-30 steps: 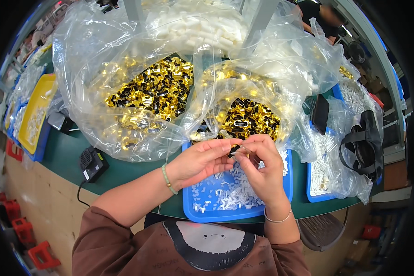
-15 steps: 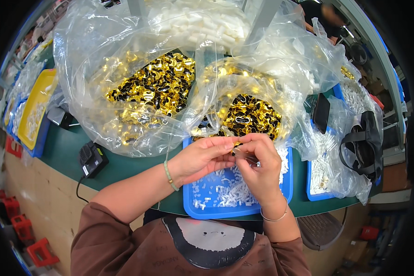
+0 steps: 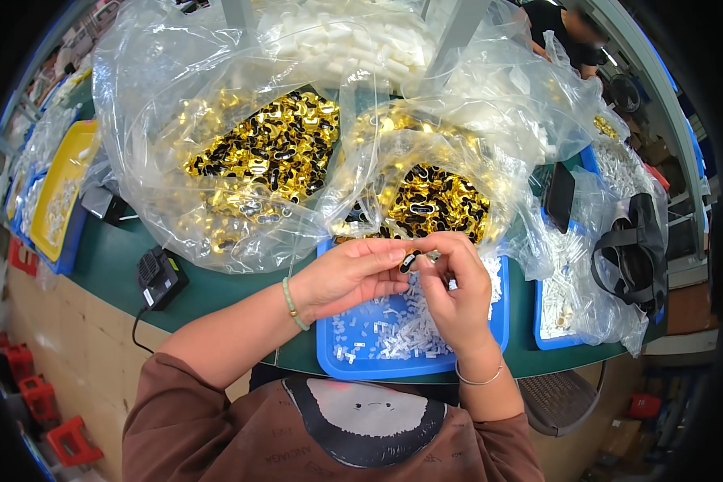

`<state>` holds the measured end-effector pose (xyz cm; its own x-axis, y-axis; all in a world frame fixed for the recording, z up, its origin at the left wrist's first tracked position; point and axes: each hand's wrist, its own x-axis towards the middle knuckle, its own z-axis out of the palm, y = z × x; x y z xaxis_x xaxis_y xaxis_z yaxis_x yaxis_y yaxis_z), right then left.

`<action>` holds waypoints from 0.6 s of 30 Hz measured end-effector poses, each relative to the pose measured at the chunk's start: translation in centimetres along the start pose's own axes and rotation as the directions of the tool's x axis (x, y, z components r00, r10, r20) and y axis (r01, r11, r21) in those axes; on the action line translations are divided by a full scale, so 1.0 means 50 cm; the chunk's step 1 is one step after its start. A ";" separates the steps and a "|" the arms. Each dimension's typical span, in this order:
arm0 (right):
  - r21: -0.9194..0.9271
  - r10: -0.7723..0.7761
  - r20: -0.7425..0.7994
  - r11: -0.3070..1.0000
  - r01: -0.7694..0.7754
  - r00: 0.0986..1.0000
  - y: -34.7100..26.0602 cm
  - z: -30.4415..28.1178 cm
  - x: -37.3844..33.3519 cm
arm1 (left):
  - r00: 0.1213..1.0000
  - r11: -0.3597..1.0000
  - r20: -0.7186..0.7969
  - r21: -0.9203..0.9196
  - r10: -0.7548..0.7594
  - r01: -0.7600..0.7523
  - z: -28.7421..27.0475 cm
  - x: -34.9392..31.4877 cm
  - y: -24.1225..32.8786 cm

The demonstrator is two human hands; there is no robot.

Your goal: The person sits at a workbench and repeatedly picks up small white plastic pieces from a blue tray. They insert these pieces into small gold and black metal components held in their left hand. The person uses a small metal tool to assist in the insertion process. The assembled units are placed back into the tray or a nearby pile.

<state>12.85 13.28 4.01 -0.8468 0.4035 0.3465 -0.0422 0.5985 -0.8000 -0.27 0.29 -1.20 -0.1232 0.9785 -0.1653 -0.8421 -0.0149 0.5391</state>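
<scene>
A small black and gold oval part (image 3: 410, 260) is pinched in the fingers of my left hand (image 3: 352, 277), above the far part of a blue tray (image 3: 326, 345). My right hand (image 3: 456, 281) meets it there, thumb and forefinger closed at the part's right end; whether they grip the part or something tiny is hidden. Below the hands, small white plastic pieces (image 3: 402, 341) lie loose in the tray. Just beyond my fingertips, an open clear bag (image 3: 361, 173) holds many more black and gold parts (image 3: 442, 201).
A larger bag of gold parts (image 3: 269, 149) lies at the left. White pieces fill a bag (image 3: 353, 48) at the back. To the right are a phone (image 3: 561, 197), another blue tray (image 3: 562, 341) and a black bag (image 3: 639, 253). A black device (image 3: 161, 277) sits left. Another person (image 3: 566, 32) is at the far right.
The part between my fingers has turned, and its black face now shows more clearly. My right thumb and fingers have shifted slightly; my left hand has barely moved.
</scene>
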 end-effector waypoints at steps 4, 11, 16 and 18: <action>0.006 -0.001 0.076 1.000 0.001 0.997 -0.004 -0.012 0.005 | 1.000 1.000 -0.013 0.018 -0.002 0.003 -0.001 -0.002 0.006; 0.006 -0.043 0.113 0.999 0.043 0.993 0.015 -0.011 0.005 | 0.992 0.885 -0.079 0.463 0.100 -0.052 0.018 -0.008 0.010; -0.011 -0.116 0.130 0.993 0.119 0.985 0.027 -0.009 0.000 | 0.991 0.810 -0.020 0.579 0.132 -0.096 0.022 -0.013 0.013; -0.021 -0.112 0.168 0.993 0.117 0.979 0.017 -0.016 0.005 | 0.991 0.793 -0.006 0.601 0.134 -0.103 0.021 -0.014 0.014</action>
<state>13.03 14.46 3.82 -0.9139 0.2118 0.3463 -0.1298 0.6558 -0.7437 -0.23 -0.17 0.15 -0.2381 0.9664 -0.0970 -0.3393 0.0108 0.9406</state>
